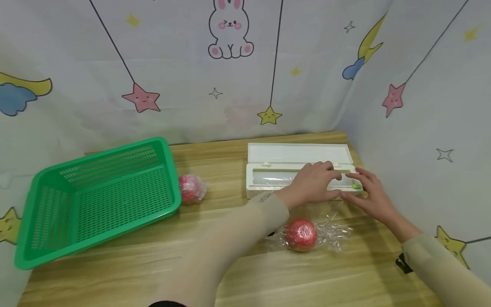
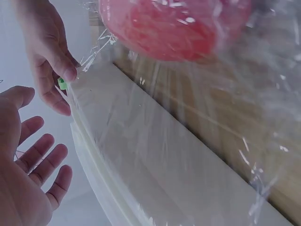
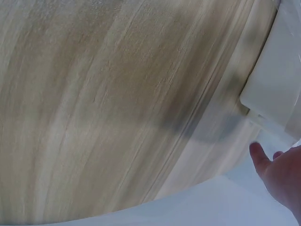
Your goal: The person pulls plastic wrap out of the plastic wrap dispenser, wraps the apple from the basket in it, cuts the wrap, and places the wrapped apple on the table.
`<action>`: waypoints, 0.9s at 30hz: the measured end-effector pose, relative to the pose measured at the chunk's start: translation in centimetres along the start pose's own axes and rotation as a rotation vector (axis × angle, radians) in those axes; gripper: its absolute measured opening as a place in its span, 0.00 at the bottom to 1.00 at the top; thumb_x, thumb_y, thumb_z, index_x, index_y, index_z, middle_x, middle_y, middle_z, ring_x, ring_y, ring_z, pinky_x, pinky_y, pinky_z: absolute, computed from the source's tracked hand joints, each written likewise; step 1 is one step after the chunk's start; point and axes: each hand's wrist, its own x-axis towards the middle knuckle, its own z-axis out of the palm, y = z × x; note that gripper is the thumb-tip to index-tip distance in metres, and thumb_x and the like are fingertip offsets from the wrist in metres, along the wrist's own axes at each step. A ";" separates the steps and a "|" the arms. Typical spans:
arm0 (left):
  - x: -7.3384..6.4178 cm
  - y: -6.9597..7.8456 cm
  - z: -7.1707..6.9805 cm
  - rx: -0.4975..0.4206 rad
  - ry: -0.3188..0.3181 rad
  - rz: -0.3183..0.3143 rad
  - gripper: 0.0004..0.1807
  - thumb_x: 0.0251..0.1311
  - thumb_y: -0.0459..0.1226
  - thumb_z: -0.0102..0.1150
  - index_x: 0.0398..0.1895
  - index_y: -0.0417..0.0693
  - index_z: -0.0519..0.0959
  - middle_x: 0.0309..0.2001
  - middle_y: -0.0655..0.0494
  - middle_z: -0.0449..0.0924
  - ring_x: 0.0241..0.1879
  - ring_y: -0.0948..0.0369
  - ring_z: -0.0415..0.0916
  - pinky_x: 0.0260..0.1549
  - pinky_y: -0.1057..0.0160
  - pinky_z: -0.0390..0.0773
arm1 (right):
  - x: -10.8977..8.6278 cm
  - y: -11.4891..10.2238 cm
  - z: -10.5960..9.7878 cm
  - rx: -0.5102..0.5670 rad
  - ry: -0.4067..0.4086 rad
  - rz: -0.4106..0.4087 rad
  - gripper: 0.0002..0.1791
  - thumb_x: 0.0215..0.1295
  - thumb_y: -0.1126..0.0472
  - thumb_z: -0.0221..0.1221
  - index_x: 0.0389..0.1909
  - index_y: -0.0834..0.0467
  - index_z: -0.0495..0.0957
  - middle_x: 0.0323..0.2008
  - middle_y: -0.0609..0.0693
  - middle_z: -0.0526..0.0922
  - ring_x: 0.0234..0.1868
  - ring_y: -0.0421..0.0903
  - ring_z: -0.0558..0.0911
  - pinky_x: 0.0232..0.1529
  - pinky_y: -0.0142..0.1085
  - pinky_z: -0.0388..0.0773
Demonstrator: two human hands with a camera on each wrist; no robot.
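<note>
A white cling film dispenser (image 1: 251,192) lies at the back right of the table, its lid raised and a film roll (image 1: 268,177) inside. Over its right half reaches my left hand (image 1: 316,181), fingers loosely bent and apart, holding nothing; in the left wrist view they spread beside the box. At the right end, my right hand (image 1: 368,192) has its thumb and fingers on either side of the front edge, around the green slide cutter (image 1: 356,186). The two thumbs come close together. In front lies a red round thing (image 1: 301,234) on crumpled clear film (image 1: 333,233).
A green plastic basket (image 1: 174,200) stands at the left. Against its right side sits another red round thing (image 1: 189,189) wrapped in clear film. Printed curtains (image 1: 184,119) hang close behind the table (image 1: 307,281) and along its right side.
</note>
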 end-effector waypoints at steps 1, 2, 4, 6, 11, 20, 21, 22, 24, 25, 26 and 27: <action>0.2 0.1 0.1 -0.003 -0.004 -0.004 0.26 0.74 0.62 0.58 0.68 0.68 0.81 0.62 0.63 0.77 0.55 0.64 0.77 0.52 0.63 0.78 | 0.0 0.0 0.1 0.006 -0.009 0.005 0.35 0.65 0.63 0.74 0.70 0.65 0.73 0.77 0.75 0.57 0.73 0.81 0.59 0.55 0.77 0.70; 0.5 0.2 0.3 -0.005 -0.003 -0.006 0.26 0.74 0.62 0.58 0.68 0.68 0.81 0.62 0.64 0.77 0.55 0.64 0.77 0.52 0.62 0.78 | 0.0 0.0 0.1 0.016 -0.018 0.010 0.34 0.66 0.63 0.73 0.71 0.65 0.73 0.77 0.75 0.56 0.73 0.81 0.59 0.55 0.77 0.72; 1.0 0.5 0.5 -0.007 -0.009 -0.016 0.26 0.74 0.62 0.57 0.70 0.68 0.80 0.63 0.64 0.77 0.56 0.65 0.77 0.53 0.63 0.78 | -0.1 0.1 0.1 0.034 -0.033 0.021 0.34 0.68 0.64 0.72 0.71 0.65 0.72 0.78 0.75 0.55 0.73 0.81 0.58 0.54 0.76 0.74; 1.5 0.7 0.7 -0.005 -0.014 -0.023 0.27 0.75 0.62 0.57 0.71 0.69 0.79 0.63 0.65 0.77 0.57 0.65 0.77 0.53 0.63 0.79 | -0.1 0.3 0.2 0.053 -0.041 0.028 0.33 0.69 0.64 0.71 0.72 0.66 0.72 0.78 0.75 0.53 0.74 0.80 0.58 0.53 0.75 0.76; 2.8 1.5 1.2 0.014 -0.030 -0.043 0.26 0.75 0.61 0.56 0.73 0.72 0.77 0.62 0.66 0.77 0.58 0.65 0.75 0.54 0.63 0.77 | -0.1 0.9 0.5 0.102 -0.034 0.042 0.31 0.69 0.68 0.71 0.70 0.67 0.72 0.77 0.75 0.54 0.74 0.78 0.59 0.52 0.45 0.88; 4.4 2.8 2.5 0.020 -0.036 -0.085 0.22 0.74 0.61 0.57 0.68 0.76 0.81 0.61 0.69 0.77 0.58 0.66 0.74 0.55 0.63 0.76 | -0.3 1.6 1.0 0.168 -0.018 0.014 0.33 0.67 0.76 0.68 0.71 0.68 0.68 0.69 0.68 0.66 0.66 0.35 0.63 0.48 0.23 0.81; 4.5 2.9 2.5 0.019 -0.039 -0.088 0.22 0.74 0.62 0.57 0.67 0.77 0.81 0.61 0.69 0.77 0.58 0.66 0.74 0.55 0.63 0.76 | -0.3 1.6 1.0 0.167 -0.021 0.014 0.33 0.67 0.76 0.68 0.71 0.68 0.67 0.68 0.68 0.66 0.65 0.30 0.61 0.48 0.28 0.84; 4.6 3.0 2.6 0.019 -0.043 -0.092 0.22 0.74 0.62 0.57 0.67 0.76 0.81 0.61 0.69 0.77 0.58 0.66 0.74 0.55 0.63 0.76 | -0.4 1.5 0.9 0.168 -0.025 0.021 0.33 0.68 0.75 0.68 0.71 0.67 0.67 0.69 0.67 0.65 0.64 0.27 0.60 0.49 0.33 0.86; 4.8 3.2 2.7 0.013 -0.053 -0.105 0.21 0.75 0.62 0.56 0.65 0.76 0.82 0.62 0.69 0.76 0.59 0.66 0.74 0.57 0.62 0.76 | -0.4 1.5 0.8 0.161 -0.032 0.029 0.32 0.69 0.75 0.67 0.71 0.66 0.68 0.69 0.67 0.65 0.64 0.26 0.59 0.50 0.45 0.88; 4.8 3.3 2.7 0.015 -0.051 -0.111 0.21 0.75 0.62 0.55 0.65 0.76 0.82 0.63 0.69 0.77 0.60 0.66 0.74 0.57 0.61 0.76 | -0.4 1.5 0.8 0.158 -0.032 0.035 0.32 0.69 0.74 0.67 0.71 0.66 0.68 0.69 0.67 0.65 0.64 0.27 0.59 0.50 0.49 0.88; 4.9 3.4 2.8 0.018 -0.049 -0.116 0.20 0.75 0.62 0.55 0.64 0.75 0.83 0.63 0.69 0.77 0.60 0.66 0.74 0.58 0.61 0.76 | -0.4 1.5 0.8 0.155 -0.034 0.041 0.31 0.69 0.74 0.67 0.70 0.66 0.68 0.69 0.67 0.65 0.64 0.30 0.60 0.50 0.53 0.87; 4.9 3.5 2.8 0.019 -0.046 -0.120 0.20 0.76 0.62 0.54 0.63 0.75 0.83 0.63 0.69 0.77 0.60 0.66 0.74 0.58 0.61 0.77 | -0.3 1.6 0.7 0.155 -0.035 0.048 0.31 0.69 0.74 0.67 0.70 0.66 0.68 0.69 0.67 0.65 0.65 0.34 0.61 0.50 0.55 0.86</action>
